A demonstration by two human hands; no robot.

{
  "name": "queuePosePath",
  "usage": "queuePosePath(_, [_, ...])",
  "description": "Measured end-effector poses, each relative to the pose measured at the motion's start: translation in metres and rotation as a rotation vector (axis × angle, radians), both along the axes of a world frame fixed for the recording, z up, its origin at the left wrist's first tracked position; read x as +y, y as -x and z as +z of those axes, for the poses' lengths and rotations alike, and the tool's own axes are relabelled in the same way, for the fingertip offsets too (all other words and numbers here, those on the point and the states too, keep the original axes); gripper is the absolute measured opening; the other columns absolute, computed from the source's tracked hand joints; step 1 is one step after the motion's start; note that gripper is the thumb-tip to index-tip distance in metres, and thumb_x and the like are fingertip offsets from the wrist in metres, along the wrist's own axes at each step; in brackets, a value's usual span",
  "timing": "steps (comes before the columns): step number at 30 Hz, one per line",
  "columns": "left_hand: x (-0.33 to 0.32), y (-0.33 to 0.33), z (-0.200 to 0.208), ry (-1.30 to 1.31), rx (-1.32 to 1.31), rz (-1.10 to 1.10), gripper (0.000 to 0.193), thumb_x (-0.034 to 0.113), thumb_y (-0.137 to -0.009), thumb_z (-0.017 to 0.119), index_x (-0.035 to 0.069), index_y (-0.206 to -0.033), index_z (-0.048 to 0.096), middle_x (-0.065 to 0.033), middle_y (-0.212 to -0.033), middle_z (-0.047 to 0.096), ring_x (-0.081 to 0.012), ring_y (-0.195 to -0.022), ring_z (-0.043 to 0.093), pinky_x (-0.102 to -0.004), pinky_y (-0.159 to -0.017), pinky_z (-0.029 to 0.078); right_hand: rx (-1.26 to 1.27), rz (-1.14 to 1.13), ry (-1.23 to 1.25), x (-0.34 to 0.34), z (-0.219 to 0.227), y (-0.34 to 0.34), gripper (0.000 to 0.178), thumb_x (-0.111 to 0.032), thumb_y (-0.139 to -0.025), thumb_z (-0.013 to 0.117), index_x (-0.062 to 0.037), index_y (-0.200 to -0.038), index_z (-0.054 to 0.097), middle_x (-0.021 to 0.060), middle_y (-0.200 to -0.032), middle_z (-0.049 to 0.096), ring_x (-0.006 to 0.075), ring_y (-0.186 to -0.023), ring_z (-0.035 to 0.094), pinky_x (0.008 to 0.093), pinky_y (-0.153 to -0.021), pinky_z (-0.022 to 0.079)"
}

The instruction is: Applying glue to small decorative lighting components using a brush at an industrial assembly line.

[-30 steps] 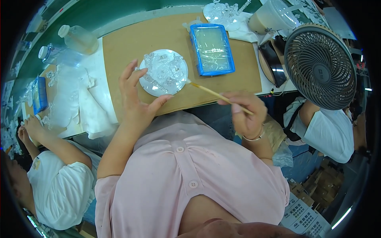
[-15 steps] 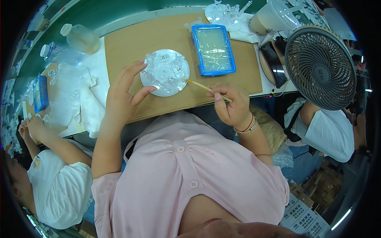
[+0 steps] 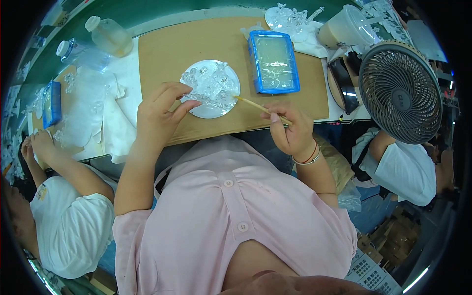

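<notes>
My left hand (image 3: 162,114) is at the left edge of a round white plate (image 3: 212,112), thumb and forefinger closed on one end of a clear plastic piece (image 3: 209,101). Several other clear, irregularly shaped pieces (image 3: 211,77) lie heaped on that plate. In my right hand (image 3: 293,130) is a thin, pale wooden stick (image 3: 255,104), gripped like a pen. Its yellowish tip reaches over the plate's right side, close to the clear pieces; whether it touches one is hard to see. Beyond the right hand, a blue-rimmed rectangular box (image 3: 274,61) holds something pale and shiny.
Brown cardboard (image 3: 167,54) covers the table under the plate. At the right stand a black fan (image 3: 400,93), a dark glossy case (image 3: 343,86) and a plastic cup (image 3: 344,28). Bottles (image 3: 110,37) stand at the left. A second plate of clear pieces (image 3: 287,22) sits behind. People sit on both sides.
My left thumb and forefinger have come together on the clear piece, from spread apart before. The stick stays at the plate's right side. The whole view has shifted slightly.
</notes>
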State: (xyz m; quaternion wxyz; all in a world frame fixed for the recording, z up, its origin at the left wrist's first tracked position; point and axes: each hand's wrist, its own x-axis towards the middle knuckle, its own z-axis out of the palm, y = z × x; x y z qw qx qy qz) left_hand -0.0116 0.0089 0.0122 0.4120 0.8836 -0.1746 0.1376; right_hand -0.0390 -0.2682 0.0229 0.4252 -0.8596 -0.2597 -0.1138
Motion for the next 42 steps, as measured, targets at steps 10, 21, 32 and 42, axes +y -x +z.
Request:
queuePosePath(10, [-0.009,0.011,-0.002,0.027,-0.012,-0.002,0.023,0.002,-0.068,0.080,0.001,-0.086,0.065,-0.0077,-0.083,0.066,-0.0172,-0.071,0.065,-0.0253,-0.061,0.052,-0.020,0.124,-0.019,0.013,-0.002,0.010,0.011,0.006,-0.080,0.053,0.0003,-0.089,0.056,0.0161,-0.080,0.068,0.0249,-0.068,0.069,0.0300,-0.062,0.053])
queuePosePath(21, [-0.007,0.015,0.000,0.020,-0.125,0.010,0.035,0.016,-0.066,0.083,0.007,-0.096,0.065,-0.0075,-0.098,0.063,-0.0229,-0.084,0.062,-0.0324,-0.066,0.050,0.035,0.118,-0.042,0.012,0.000,0.006,0.009,0.005,-0.082,0.053,0.0011,-0.090,0.055,0.0166,-0.081,0.068,0.0244,-0.069,0.069,0.0300,-0.064,0.054])
queuePosePath(32, [-0.001,0.011,0.006,-0.022,0.092,-0.115,0.045,0.012,-0.070,0.079,0.010,-0.112,0.062,-0.0081,-0.120,0.059,-0.0295,-0.108,0.059,-0.0379,-0.088,0.049,0.140,0.014,-0.002,0.010,0.005,0.002,0.006,-0.001,-0.091,0.049,0.0022,-0.091,0.054,0.0128,-0.077,0.068,0.0187,-0.071,0.069,0.0263,-0.062,0.055])
queuePosePath(42, [0.004,0.010,0.007,-0.058,0.080,-0.134,0.052,0.007,-0.068,0.080,0.010,-0.117,0.060,-0.0089,-0.124,0.059,-0.0293,-0.110,0.059,-0.0360,-0.090,0.049,0.569,-0.087,-0.449,0.007,-0.003,-0.007,0.013,-0.005,-0.098,0.041,0.0029,-0.097,0.051,0.0141,-0.080,0.065,0.0176,-0.073,0.069,0.0268,-0.064,0.057])
